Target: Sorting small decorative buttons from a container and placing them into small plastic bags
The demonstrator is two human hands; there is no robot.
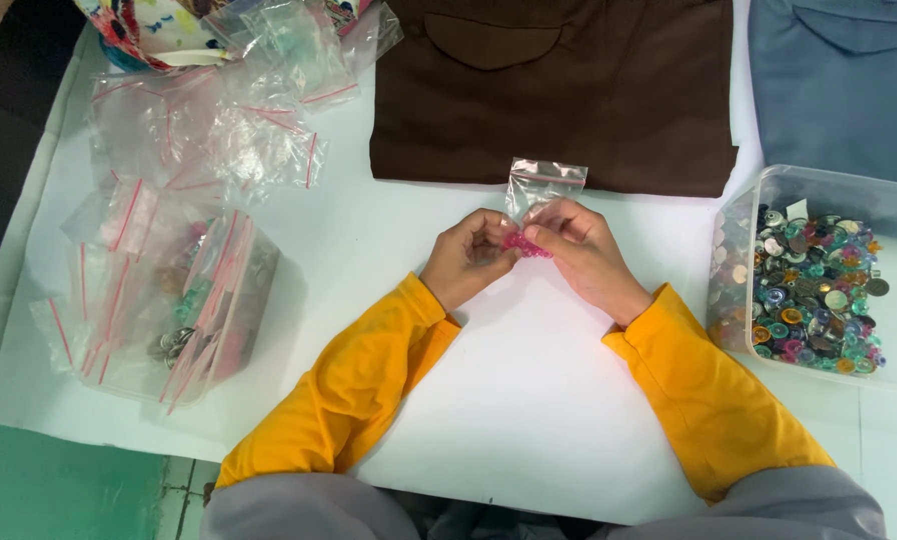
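Pink buttons (524, 244) and a small clear zip bag (542, 186) are pinched between left hand (468, 257) and right hand (580, 250); a button tub (768, 190) sits at three o'clock.

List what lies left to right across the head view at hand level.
Clear box of zip bags → left hand → small zip bag with pink pieces → right hand → clear tub of mixed buttons.

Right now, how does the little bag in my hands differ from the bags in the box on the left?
The small clear bag is a single one, pinched by the fingers of both hands; the bags in the clear box are many, packed together. The held bag has pink pieces at its bottom; the boxed ones show mixed contents. Both kinds are clear with a red strip.
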